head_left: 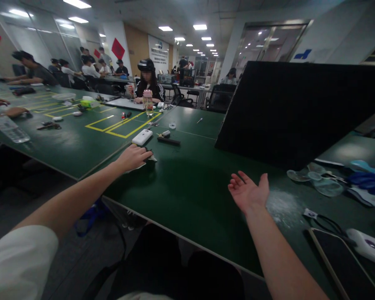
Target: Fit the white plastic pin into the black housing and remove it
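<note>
My left hand [134,157] reaches out over the green table [181,187], its fingers curled down over a small dark and white item that I cannot make out. Just beyond it lies a white power bank [142,137]. A black bar-shaped object [168,141] sits to its right, with a small light-coloured piece beside it. My right hand [249,191] is palm up with fingers spread, holding nothing. Next to it a patch of white powder or scuffing [286,207] marks the tabletop.
A large black panel [293,112] stands tilted at the right. Near it lie clear plastic pieces [329,185], a phone [340,258] and a white cabled device [368,246]. Across the table are a pink-capped bottle [148,103] and a seated person [146,83].
</note>
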The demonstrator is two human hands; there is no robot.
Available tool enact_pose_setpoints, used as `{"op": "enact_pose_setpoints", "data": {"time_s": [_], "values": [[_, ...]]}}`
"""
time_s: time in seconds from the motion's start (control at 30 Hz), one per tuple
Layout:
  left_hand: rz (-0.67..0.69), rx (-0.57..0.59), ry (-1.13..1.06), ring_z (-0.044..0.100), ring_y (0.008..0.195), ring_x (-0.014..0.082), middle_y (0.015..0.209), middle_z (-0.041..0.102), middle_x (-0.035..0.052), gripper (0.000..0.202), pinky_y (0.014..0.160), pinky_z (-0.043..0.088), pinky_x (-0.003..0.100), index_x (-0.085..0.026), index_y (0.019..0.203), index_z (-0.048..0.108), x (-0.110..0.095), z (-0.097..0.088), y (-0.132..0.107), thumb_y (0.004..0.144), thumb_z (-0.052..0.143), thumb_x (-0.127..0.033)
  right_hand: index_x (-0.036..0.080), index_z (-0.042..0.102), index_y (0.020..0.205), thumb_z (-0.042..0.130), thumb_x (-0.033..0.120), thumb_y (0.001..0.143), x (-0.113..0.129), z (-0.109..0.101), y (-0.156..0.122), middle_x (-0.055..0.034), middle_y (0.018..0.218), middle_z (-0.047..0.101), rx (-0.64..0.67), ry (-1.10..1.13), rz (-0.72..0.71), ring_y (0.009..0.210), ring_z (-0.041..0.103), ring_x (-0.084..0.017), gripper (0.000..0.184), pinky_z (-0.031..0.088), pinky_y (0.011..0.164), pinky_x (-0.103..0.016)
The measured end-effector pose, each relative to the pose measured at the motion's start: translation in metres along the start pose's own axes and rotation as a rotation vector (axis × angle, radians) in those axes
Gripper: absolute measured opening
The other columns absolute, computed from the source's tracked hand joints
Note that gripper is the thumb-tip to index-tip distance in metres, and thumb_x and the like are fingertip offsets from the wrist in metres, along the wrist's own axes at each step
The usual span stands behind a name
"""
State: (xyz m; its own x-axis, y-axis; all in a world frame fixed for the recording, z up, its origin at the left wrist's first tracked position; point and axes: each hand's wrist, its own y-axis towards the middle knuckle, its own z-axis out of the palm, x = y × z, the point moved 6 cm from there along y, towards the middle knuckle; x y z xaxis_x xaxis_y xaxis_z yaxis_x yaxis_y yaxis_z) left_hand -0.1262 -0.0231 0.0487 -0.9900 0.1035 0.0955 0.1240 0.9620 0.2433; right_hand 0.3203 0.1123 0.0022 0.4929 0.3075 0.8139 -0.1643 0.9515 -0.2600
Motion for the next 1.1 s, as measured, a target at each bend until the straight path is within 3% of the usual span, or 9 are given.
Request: {"op": "enact_pose_setpoints", "data": {"time_s": [0.13, 0.2, 0.33, 0.4, 0.5, 0.63, 0.8, 0.9, 1.1], "values": [[-0.022, -0.007, -0.007, 0.054, 0.112, 0.0329, 0.114, 0.061, 0.0128, 0.044, 0.102, 0.033, 0.048, -0.029, 0.127, 0.062, 0.012, -0.002, -0.005, 0.084, 0.057, -0.028, 0.023, 0.056, 0.113, 0.033, 0.082, 0.083, 0.001, 0.002, -0.004, -0.0085, 0.097, 0.065, -0.016, 0.050, 0.012, 0.077, 0.063, -0.021, 0.070, 0.054, 0.061, -0.036], [-0.174, -0.111, -0.031, 0.051, 0.116, 0.0332, 0.120, 0.058, 0.0133, 0.044, 0.103, 0.034, 0.047, -0.027, 0.128, 0.061, 0.025, -0.003, -0.008, 0.084, 0.057, -0.029, 0.023, 0.056, 0.113, 0.034, 0.080, 0.084, 0.002, 0.005, -0.007, -0.0079, 0.094, 0.064, -0.012, 0.057, 0.013, 0.075, 0.062, -0.020, 0.068, 0.053, 0.060, -0.035], [-0.604, -0.394, -0.197, 0.049, 0.121, 0.0314, 0.128, 0.054, 0.0162, 0.048, 0.103, 0.040, 0.043, -0.017, 0.128, 0.057, 0.050, 0.004, -0.011, 0.083, 0.060, -0.035, 0.023, 0.057, 0.111, 0.031, 0.080, 0.085, 0.004, 0.010, -0.010, -0.0065, 0.087, 0.063, 0.021, 0.042, -0.003, 0.071, 0.060, -0.020, 0.068, 0.052, 0.060, -0.036], [-0.723, -0.417, -0.381, 0.054, 0.117, 0.0283, 0.125, 0.057, 0.0159, 0.046, 0.100, 0.044, 0.040, -0.014, 0.125, 0.056, 0.053, 0.017, -0.005, 0.085, 0.058, -0.039, 0.023, 0.057, 0.112, 0.032, 0.080, 0.084, 0.004, 0.010, -0.010, -0.0060, 0.086, 0.063, 0.036, 0.033, -0.014, 0.071, 0.060, -0.020, 0.069, 0.052, 0.060, -0.036], [-0.786, -0.352, -0.657, 0.062, 0.106, 0.0234, 0.121, 0.063, 0.0136, 0.044, 0.092, 0.050, 0.037, -0.015, 0.126, 0.052, 0.040, 0.034, 0.012, 0.092, 0.051, -0.042, 0.023, 0.057, 0.113, 0.033, 0.079, 0.085, 0.003, 0.010, -0.011, -0.0054, 0.086, 0.063, 0.076, 0.008, -0.024, 0.073, 0.061, -0.020, 0.067, 0.052, 0.061, -0.036], [-0.699, -0.242, -0.781, 0.067, 0.101, 0.0217, 0.124, 0.066, 0.0133, 0.045, 0.087, 0.052, 0.034, -0.017, 0.131, 0.047, 0.002, 0.043, 0.033, 0.094, 0.050, -0.045, 0.022, 0.058, 0.112, 0.033, 0.078, 0.086, 0.005, 0.013, -0.014, -0.0047, 0.083, 0.064, 0.119, -0.021, -0.045, 0.073, 0.061, -0.021, 0.066, 0.051, 0.061, -0.036], [-0.473, -0.121, -0.707, 0.069, 0.103, 0.0253, 0.122, 0.067, 0.0149, 0.048, 0.088, 0.052, 0.036, -0.019, 0.132, 0.046, -0.064, 0.039, 0.060, 0.094, 0.052, -0.046, 0.021, 0.062, 0.106, 0.033, 0.080, 0.084, 0.009, 0.013, -0.016, -0.0039, 0.078, 0.062, 0.071, 0.048, -0.050, 0.066, 0.058, -0.019, 0.069, 0.048, 0.058, -0.034], [-0.288, -0.022, -0.658, 0.068, 0.107, 0.0286, 0.121, 0.067, 0.0166, 0.051, 0.090, 0.051, 0.040, -0.018, 0.135, 0.044, -0.125, 0.037, 0.079, 0.094, 0.052, -0.046, 0.020, 0.064, 0.101, 0.032, 0.082, 0.083, 0.013, 0.009, -0.014, -0.0035, 0.075, 0.061, 0.027, 0.117, -0.064, 0.062, 0.056, -0.017, 0.072, 0.045, 0.055, -0.032], [0.069, 0.113, -0.783, 0.069, 0.103, 0.0289, 0.118, 0.068, 0.0146, 0.058, 0.085, 0.053, 0.040, -0.021, 0.140, 0.041, -0.256, 0.033, 0.103, 0.093, 0.050, -0.055, 0.019, 0.065, 0.095, 0.028, 0.084, 0.082, 0.020, 0.000, -0.010, -0.0035, 0.071, 0.060, -0.020, 0.148, -0.096, 0.059, 0.055, -0.017, 0.075, 0.043, 0.054, -0.032]]}}
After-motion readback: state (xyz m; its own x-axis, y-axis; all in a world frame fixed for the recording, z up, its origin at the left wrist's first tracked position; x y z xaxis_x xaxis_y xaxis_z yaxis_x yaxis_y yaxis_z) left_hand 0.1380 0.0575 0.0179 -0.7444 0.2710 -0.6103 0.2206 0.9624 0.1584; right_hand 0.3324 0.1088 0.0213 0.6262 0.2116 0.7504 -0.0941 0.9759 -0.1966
